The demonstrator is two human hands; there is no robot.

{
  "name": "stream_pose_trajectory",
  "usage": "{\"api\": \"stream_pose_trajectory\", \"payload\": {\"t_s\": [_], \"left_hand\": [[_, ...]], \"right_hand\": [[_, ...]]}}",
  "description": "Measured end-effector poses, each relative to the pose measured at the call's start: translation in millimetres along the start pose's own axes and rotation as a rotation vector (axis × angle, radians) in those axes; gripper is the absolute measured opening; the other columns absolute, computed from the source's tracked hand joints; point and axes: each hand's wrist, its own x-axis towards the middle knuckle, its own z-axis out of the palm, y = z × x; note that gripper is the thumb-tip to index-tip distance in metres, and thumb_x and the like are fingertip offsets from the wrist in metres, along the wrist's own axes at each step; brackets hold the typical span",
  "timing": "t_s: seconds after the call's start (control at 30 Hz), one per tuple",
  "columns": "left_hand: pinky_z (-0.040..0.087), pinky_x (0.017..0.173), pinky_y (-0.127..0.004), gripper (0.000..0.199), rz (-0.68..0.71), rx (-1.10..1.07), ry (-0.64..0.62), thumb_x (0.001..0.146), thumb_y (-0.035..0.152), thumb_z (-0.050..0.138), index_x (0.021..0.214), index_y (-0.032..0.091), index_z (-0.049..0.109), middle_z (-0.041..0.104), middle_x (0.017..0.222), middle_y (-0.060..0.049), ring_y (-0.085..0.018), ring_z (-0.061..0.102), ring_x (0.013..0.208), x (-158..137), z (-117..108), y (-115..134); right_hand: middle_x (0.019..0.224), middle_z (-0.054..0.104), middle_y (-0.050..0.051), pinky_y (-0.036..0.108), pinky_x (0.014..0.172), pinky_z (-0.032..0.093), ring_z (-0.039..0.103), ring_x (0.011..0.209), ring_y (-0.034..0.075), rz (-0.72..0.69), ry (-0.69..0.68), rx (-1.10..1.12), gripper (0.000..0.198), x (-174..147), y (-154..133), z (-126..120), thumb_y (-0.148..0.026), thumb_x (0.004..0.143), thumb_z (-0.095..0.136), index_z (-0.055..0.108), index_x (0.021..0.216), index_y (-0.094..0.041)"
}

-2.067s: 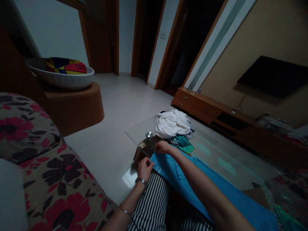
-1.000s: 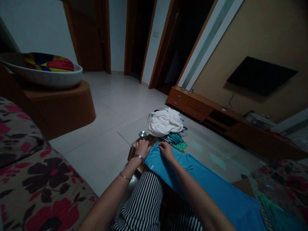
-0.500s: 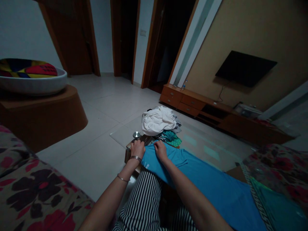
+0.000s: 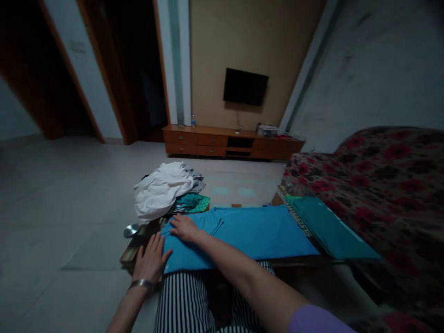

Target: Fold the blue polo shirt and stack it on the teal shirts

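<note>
One bare left hand [image 4: 150, 259], fingers spread, rests released at the left edge of a smooth blue cloth garment [image 4: 256, 231] laid flat on a low clear-glass table [image 4: 93, 252]; the bare right hand [image 4: 185, 228] lies unclenched near the garment's far left corner

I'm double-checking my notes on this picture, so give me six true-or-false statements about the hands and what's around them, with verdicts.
1. The right hand rests on the blue garment. True.
2. The left hand is balled into a fist. False: it is spread open.
3. A silvery bracelet circles that hand's wrist. True.
4. The white cloth is folded neatly. False: it is loosely bunched up.
5. A teal cloth lies right of the blue garment. True.
6. The television is lit. False: its screen is dark.
</note>
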Motion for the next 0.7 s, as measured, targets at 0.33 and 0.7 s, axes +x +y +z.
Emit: {"api": "stream_pose_trajectory", "payload": {"t_s": [0.33,0.7], "left_hand": [[0.020,0.113,-0.053,0.060,0.069,0.068,0.099,0.089,0.040,0.032,0.141,0.014,0.043,0.022,0.155,-0.008,-0.025,0.017,0.144,53,-27,61],[0.019,0.114,-0.047,0.056,0.231,0.013,-0.022,0.089,0.034,0.030,0.145,0.033,0.036,0.021,0.154,0.004,-0.015,0.017,0.144,135,-15,181]], "right_hand": [[0.136,0.054,0.006,0.031,0.112,0.030,0.044,0.130,0.014,0.532,0.403,-0.036,0.040,-181,127,-116,-0.028,0.098,0.036,0.052,0.133,-0.017],[0.137,0.052,0.015,0.040,0.111,0.030,0.042,0.132,0.022,0.907,0.411,-0.220,0.038,-321,302,-194,-0.024,0.088,0.054,0.059,0.125,-0.013]]}}
